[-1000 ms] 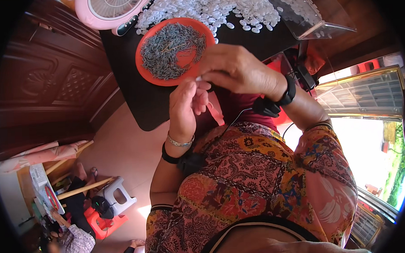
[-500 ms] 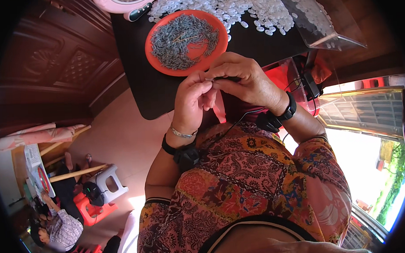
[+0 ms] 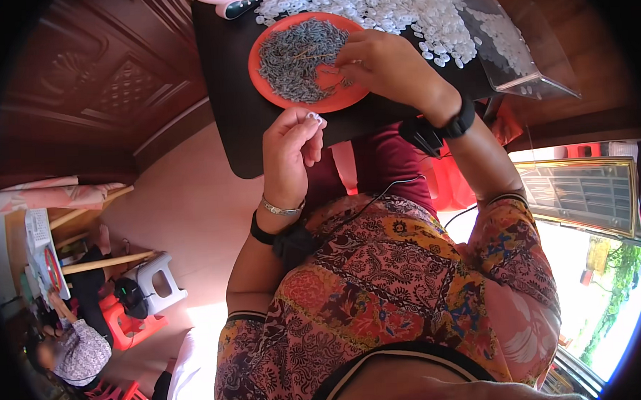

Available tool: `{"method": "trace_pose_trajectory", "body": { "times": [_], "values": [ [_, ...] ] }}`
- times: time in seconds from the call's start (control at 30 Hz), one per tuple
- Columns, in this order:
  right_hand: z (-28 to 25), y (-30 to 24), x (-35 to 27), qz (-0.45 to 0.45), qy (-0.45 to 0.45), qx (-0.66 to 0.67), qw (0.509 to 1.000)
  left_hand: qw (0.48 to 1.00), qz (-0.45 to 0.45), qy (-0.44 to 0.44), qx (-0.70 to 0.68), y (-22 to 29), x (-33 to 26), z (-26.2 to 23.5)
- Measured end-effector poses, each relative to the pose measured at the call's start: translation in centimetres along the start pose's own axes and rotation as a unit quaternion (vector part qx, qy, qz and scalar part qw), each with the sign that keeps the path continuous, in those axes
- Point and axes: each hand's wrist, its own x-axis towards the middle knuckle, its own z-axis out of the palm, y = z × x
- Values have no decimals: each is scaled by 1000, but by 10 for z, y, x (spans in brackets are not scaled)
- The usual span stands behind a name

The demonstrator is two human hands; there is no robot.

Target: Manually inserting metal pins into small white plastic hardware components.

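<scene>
Pinched between the thumb and forefinger of my left hand [image 3: 288, 153] is a small white plastic piece [image 3: 315, 117], just off the table's front edge. My right hand [image 3: 393, 64] reaches over the right side of a round red plate [image 3: 341, 100], its fingers bent down among the contents. Small slim grey pieces [image 3: 293, 65], too small to name, cover most of that plate. The fingertips of my right hand are partly hidden, so what they pinch does not show. A thin tan stick [image 3: 319, 55] lies on the grey pieces near those fingers.
White oval plastic pieces [image 3: 376, 8] are heaped at the back of the black table [image 3: 235, 128]. A clear tray [image 3: 537, 83] holds more at the right. A pink-and-white object [image 3: 237, 5] stands behind the plate. At far left, a person [image 3: 84, 353] sits near a grey stool [image 3: 163, 282].
My hands, together before, are now apart. The right has moved up and right to the plate; the left stays near the table edge, and the white piece in it now shows.
</scene>
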Motion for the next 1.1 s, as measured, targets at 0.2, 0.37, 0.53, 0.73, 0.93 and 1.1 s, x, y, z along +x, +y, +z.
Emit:
{"method": "trace_pose_trajectory", "body": {
  "times": [0.2, 0.37, 0.53, 0.73, 0.93, 1.1],
  "values": [
    [26, 12, 14, -2, -64, -133, 989, 1000, 3, -3, -3, -7, 2, 5],
    [32, 11, 21, -13, -93, -243, 966, 1000, -12, -19, 17, -6, 1, 5],
    [40, 19, 23, -22, -93, -225, 970, 999, -11, -20, 25, -9, 3, 7],
    [18, 15, 14, 34, -22, -45, 998, 1000, 5, -3, 10, -9, 3, 9],
    [22, 23, 4, 109, 28, 141, 984, 1000, 6, 12, 0, -8, 5, 16],
    [26, 24, 0, 113, 13, 290, 950, 1000, -19, 6, -11, -6, 2, 21]
  ]
}}
